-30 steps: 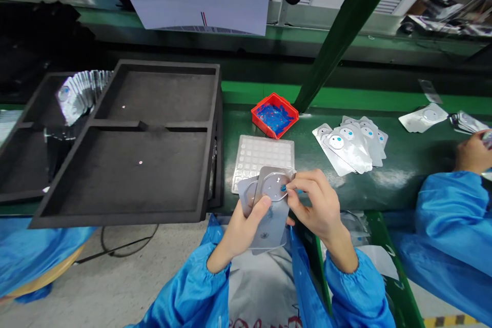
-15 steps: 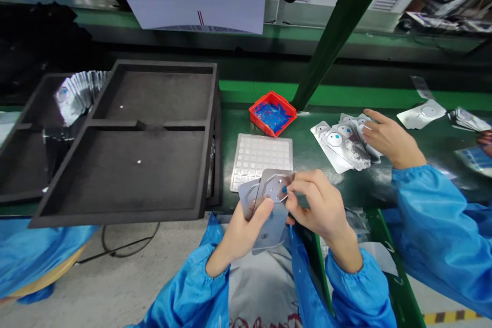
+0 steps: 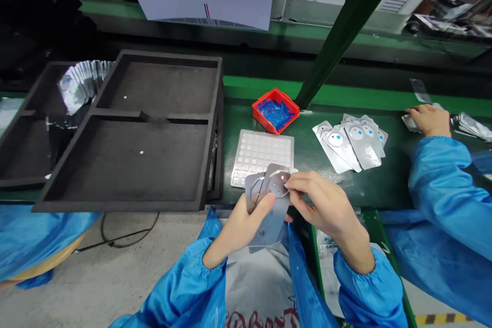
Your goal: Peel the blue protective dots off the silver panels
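Two or more flat silvery metal plates with rounded corners are fanned out in my left hand, its thumb pressed on the front one. The top plate has a round recess with small holes. At the right rim of that recess my right hand is closed in a pinch, thumb against forefinger. A bit of blue shows at its fingertips, a small blue piece largely hidden by the fingers. Just behind the plates lies a clear plastic tray with small square pockets, partly covered by the plates.
A red bin of small blue pieces stands behind the tray. Several plates with blue dots lie to the right. Stacked black trays fill the left. A green post rises behind. A co-worker's hand reaches in at right.
The co-worker's hand has moved right, from the pile of plates to other plates farther off. My hands keep nearly the same hold; the view has shifted slightly.
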{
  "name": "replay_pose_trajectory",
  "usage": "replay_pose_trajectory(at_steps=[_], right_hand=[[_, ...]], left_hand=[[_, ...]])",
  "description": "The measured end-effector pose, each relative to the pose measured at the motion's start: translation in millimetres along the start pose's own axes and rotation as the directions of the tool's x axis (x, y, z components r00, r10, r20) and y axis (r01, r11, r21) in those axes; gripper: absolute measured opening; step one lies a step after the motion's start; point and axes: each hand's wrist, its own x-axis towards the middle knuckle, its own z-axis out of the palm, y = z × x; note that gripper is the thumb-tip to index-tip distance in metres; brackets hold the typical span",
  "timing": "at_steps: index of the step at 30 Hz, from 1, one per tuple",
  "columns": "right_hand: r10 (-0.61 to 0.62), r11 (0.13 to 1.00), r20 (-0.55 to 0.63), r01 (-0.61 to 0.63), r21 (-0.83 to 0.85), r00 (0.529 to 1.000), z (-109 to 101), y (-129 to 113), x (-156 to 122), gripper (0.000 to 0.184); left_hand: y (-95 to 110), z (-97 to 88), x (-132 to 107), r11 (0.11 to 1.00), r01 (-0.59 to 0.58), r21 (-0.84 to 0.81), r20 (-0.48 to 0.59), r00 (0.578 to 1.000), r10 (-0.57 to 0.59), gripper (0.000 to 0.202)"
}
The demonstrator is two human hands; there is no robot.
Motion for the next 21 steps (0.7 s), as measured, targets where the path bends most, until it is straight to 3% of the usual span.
replay_pose_trajectory(at_steps=[7, 13, 16, 21], right_hand=[[-0.056, 0.988, 0.047, 0.063, -0.143, 0.997, -9.1, -0.5, 0.8, 0.022], [-0.090, 0.984, 0.027, 0.093, -0.149, 0.996, -8.7, 0.3, -2.6, 0.022], [-0.040, 0.994, -0.032, 0.037, -0.101, 0.999, -4.3, -1.6, -3.1, 0.014], [0.150, 0.988, -0.103, -0.147, 0.044, 0.983, 3.9, -9.1, -0.6, 0.012]], left_hand=[[0.5, 1.1, 0.7, 1.000, 0.004, -0.022, 0.017, 1.000, -0.004, 0.060], [0.1, 2.3, -0.4, 0.999, 0.034, -0.041, 0.026, 0.999, -0.033, 0.062], [1.5, 4.3, -0.7, 1.000, 0.006, -0.023, 0.000, 1.000, -0.006, 0.056], [4.2, 7.7, -1.0, 1.000, -0.016, 0.024, -0.015, 1.000, 0.016, 0.049]])
